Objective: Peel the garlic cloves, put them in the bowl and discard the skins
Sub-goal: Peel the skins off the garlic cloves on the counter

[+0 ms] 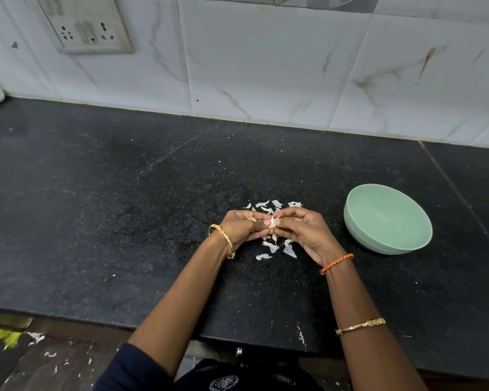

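Mid-peel, over the black granite counter [124,221]. Garlic clove [272,223] pinched between both hands, just above a scatter of papery skins [268,246]. Left hand [242,225] curled round the clove's near side, thumb pressed to it; right hand [302,230] nipping a curl of skin at the clove's top with thumb and forefinger. Long axis of the clove roughly upright, tilted slightly toward the tiled wall [266,66].

Pale green bowl [390,244] off to the right, apart from the hands. No cloves visible inside from this angle. Right hand clearly the nearer one, so probably a short carry rightward for the drop once the clove is bare. Skins lying both beyond and before the hands, not yet gathered for discarding.
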The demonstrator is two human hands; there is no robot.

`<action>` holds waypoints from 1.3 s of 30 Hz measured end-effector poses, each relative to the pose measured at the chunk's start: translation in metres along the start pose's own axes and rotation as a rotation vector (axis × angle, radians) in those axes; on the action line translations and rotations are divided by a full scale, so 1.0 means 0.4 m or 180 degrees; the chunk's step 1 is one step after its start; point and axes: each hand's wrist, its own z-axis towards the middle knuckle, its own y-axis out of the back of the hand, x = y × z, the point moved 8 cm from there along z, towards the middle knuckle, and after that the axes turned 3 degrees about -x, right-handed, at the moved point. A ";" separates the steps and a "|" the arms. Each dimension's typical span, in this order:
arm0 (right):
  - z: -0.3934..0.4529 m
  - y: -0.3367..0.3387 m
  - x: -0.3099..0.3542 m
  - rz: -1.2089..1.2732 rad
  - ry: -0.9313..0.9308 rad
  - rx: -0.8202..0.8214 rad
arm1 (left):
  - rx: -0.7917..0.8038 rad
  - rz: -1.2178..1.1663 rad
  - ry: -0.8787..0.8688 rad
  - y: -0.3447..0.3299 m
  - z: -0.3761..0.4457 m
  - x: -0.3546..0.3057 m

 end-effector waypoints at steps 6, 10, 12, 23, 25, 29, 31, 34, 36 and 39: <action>-0.003 -0.010 -0.004 0.0040 -0.0031 -0.0084 | -0.0337 0.0314 -0.0162 -0.004 0.007 -0.010; 0.005 0.022 0.002 -0.0122 0.0051 -0.0289 | -0.0571 0.0125 0.0009 0.017 0.015 -0.009; 0.010 0.040 0.008 -0.0286 0.0092 -0.0399 | -0.0643 0.0216 0.0033 0.025 0.014 -0.013; 0.012 0.092 0.053 -0.0690 0.0333 -0.0840 | -0.0732 0.0846 -0.0194 0.057 0.019 -0.061; 0.005 0.092 0.070 -0.0632 0.0374 -0.0878 | -0.0478 0.0821 -0.0225 0.036 0.007 -0.064; -0.006 0.015 0.088 -0.0550 0.0376 -0.0287 | -0.0181 0.1300 -0.0491 -0.012 -0.009 -0.071; -0.014 -0.025 0.088 -0.0603 0.0419 -0.0025 | -0.0186 0.1654 -0.0642 -0.022 -0.011 -0.070; -0.022 -0.045 0.091 -0.0733 0.0570 0.0120 | -0.0371 0.2180 -0.0834 -0.014 -0.011 -0.068; -0.024 -0.049 0.084 -0.0842 0.0592 0.0219 | -0.0414 0.2405 -0.0919 -0.008 -0.012 -0.069; -0.014 -0.033 0.074 -0.0987 0.0695 0.0019 | -0.0311 0.2451 -0.1000 -0.014 -0.013 -0.065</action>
